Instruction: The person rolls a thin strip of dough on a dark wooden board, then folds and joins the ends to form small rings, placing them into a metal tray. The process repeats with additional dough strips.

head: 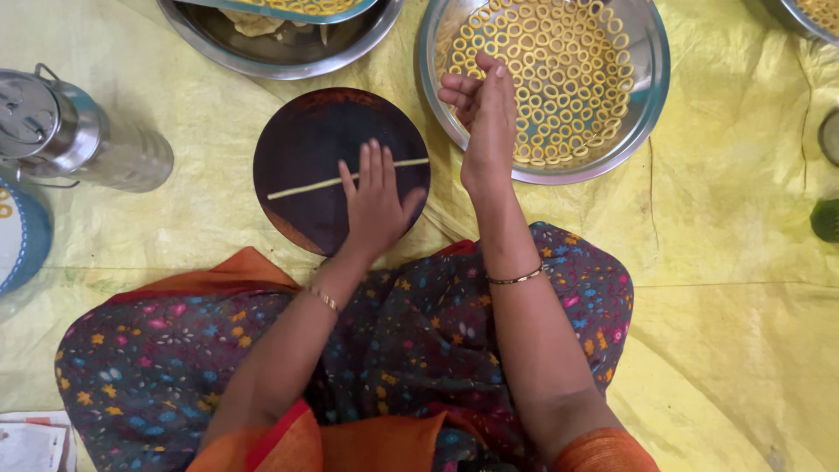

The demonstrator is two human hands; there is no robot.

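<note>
Yellow dough rope (306, 185) lies across the round dark board (310, 162), pressed at its 3 o'clock end by the flat, open left hand (376, 205). Uneven pressure could snap it — the right hand (485, 109), loosely open and empty, hovers over the steel bowl (651, 83) of rings (559, 70).

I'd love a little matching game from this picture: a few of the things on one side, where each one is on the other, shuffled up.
Things:
1. left hand
2. right hand
3. dough rings
4. steel canister

Places:
A. lying on its side at the left, on the yellow sheet
B. flat on the thin dough strip on the dark round board
C. filling the big steel bowl
D. raised over the near rim of that bowl

Pairs: 1-B, 2-D, 3-C, 4-A
</note>
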